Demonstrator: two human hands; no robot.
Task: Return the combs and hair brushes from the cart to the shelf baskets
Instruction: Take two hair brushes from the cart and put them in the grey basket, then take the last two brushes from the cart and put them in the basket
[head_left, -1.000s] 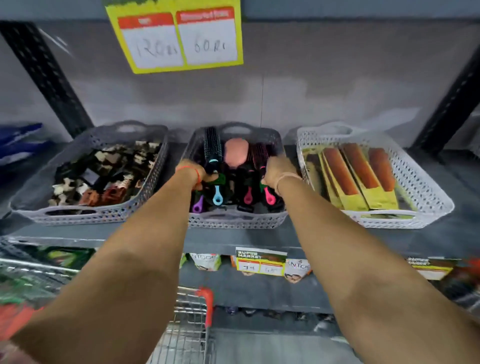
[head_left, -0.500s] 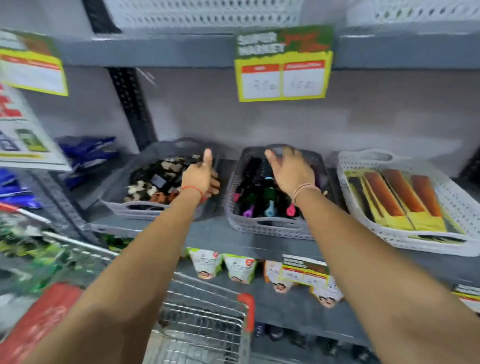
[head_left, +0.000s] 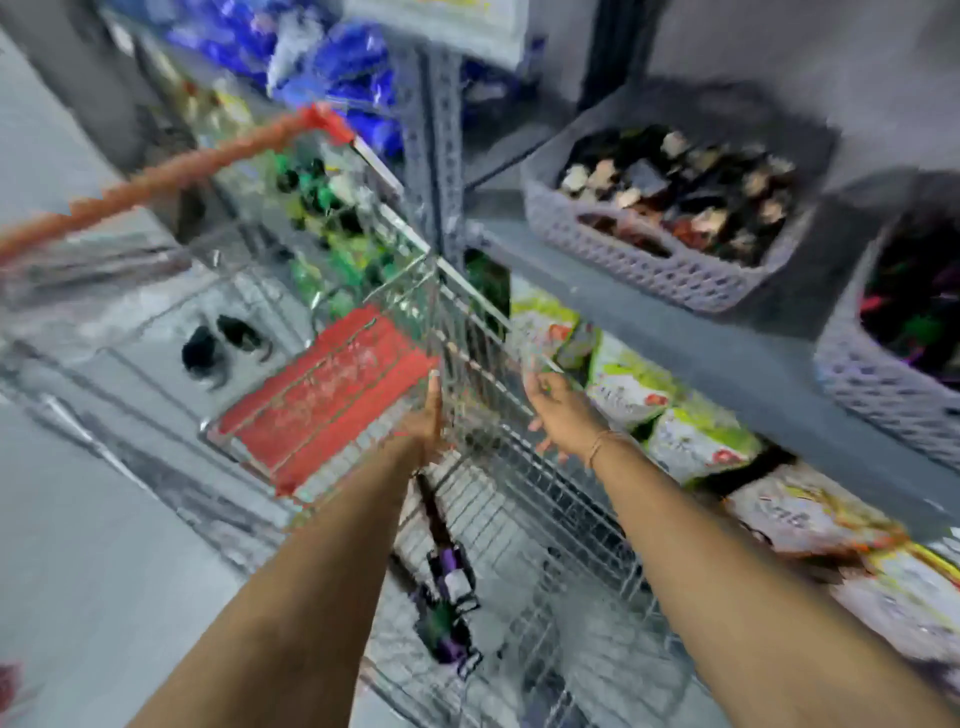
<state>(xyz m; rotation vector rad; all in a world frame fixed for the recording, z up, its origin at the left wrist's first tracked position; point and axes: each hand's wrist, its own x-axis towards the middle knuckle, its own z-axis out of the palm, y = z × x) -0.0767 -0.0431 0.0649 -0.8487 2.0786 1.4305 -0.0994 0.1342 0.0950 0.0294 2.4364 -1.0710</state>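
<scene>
Both hands are empty and spread. The left hand (head_left: 423, 421) is held edge-on, fingers straight and together, just above the cart (head_left: 467, 332) rim. The right hand (head_left: 563, 415) is beside it, fingers loosely fanned, over the cart's shelf-side wall. Neither grips anything; they look poised to go down into the cart for more stock, which would explain why they hang open over its mouth.

Below the hands, on the cart floor, lies a dark cluster with purple and green parts (head_left: 447, 608). The frame is smeared, so these are probably the brushes left to return, but I cannot say how many, or whether combs are among them. They lie flat along the wire bottom, near the person.

At the cart's handle end, beyond the left hand, the red flap (head_left: 332, 384) of the child seat is tilted down, with the orange handle (head_left: 171, 171) further out. Two small dark things lie on the floor (head_left: 218, 340) beyond the flap.

To the cart's right stands the shelf (head_left: 675, 332). On it a grey basket (head_left: 649, 260) holds small brown, black and cream pieces. A second basket (head_left: 883, 384), at the frame's right edge, holds dark items with pink and green flecks, probably the brush basket the cart's stock goes to. Under the shelf, close against the cart's side, are green-and-white packets (head_left: 628, 395).

No writing, brand or price tag can be read anywhere here; the packet print is blurred.
</scene>
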